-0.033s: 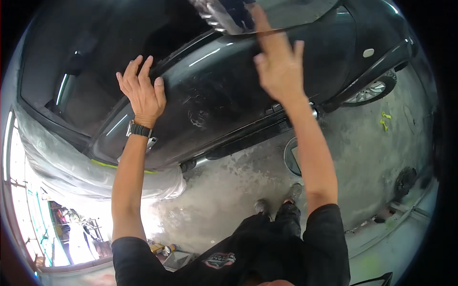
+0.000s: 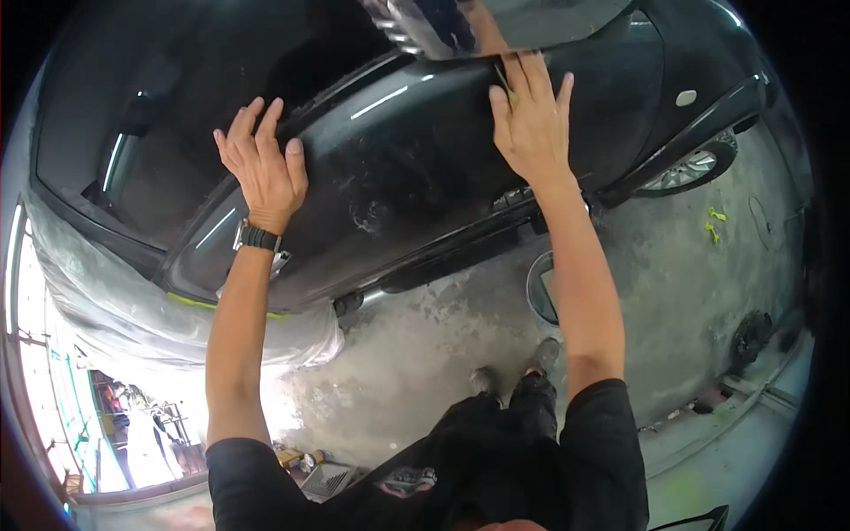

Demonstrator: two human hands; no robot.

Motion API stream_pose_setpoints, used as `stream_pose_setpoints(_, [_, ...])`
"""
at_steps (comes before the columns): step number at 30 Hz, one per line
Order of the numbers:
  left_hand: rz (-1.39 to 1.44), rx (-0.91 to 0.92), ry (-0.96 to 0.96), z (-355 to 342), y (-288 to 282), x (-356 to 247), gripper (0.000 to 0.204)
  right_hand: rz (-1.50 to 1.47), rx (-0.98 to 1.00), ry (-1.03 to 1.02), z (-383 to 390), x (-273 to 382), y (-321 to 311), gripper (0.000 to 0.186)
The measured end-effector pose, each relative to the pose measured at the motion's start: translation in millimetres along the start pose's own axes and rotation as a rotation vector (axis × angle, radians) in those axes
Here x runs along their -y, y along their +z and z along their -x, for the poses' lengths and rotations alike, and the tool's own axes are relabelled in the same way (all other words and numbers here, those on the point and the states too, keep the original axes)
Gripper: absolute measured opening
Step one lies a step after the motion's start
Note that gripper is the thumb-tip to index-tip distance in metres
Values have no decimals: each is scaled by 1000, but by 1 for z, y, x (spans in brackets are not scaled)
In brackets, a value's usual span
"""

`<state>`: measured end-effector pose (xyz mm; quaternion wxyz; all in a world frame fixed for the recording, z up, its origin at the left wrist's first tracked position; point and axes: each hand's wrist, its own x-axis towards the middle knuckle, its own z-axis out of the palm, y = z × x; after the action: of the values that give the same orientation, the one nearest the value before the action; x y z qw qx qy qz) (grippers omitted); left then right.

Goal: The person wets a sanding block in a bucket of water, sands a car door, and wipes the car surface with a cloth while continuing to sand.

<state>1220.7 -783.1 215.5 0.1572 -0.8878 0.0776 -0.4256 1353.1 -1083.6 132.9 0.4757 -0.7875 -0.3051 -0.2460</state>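
My left hand (image 2: pixel 261 164), wearing a watch (image 2: pixel 252 235), rests with bent, spread fingers along the lower window edge of a dark car door (image 2: pixel 390 186). My right hand (image 2: pixel 536 124) lies higher up on the door with fingers stretched and thumb apart, its fingertips at the side mirror (image 2: pixel 416 31), whose silvery, wrinkled surface shows skin-coloured reflections. A thin yellow-green strip (image 2: pixel 501 78) shows beside my right index finger; whether it is held is unclear. A scuffed, cloudy patch marks the door between my hands.
Plastic sheeting (image 2: pixel 106 283) edged with yellow-green tape covers the car at left. A wheel (image 2: pixel 686 168) is at right. A round container (image 2: pixel 538 292) stands on the concrete floor (image 2: pixel 416 345) by my feet, with yellow scraps (image 2: pixel 714 226) to the right. Assorted items lie near the bright doorway.
My right hand has shifted slightly, its fingers now laid along the door top below the mirror, and the thin strip has come into view. My left hand is nearly still.
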Motion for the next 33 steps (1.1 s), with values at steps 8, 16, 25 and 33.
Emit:
stream_pose_setpoints(8, [-53, 31, 3, 16, -5, 20, 53, 217, -28, -234, 10, 27, 44, 62])
stream_pose_setpoints(16, [-58, 60, 31, 11, 10, 5, 54, -5, -152, -173, 22, 48, 78, 70])
stream_pose_setpoints(25, [-40, 43, 47, 1, -2, 0, 55, 188, -206, -79, -4, 10, 25, 64])
stream_pose_setpoints(33, [-57, 52, 19, 8, -2, 10, 56, 293, -82, -168, -9, 10, -5, 55])
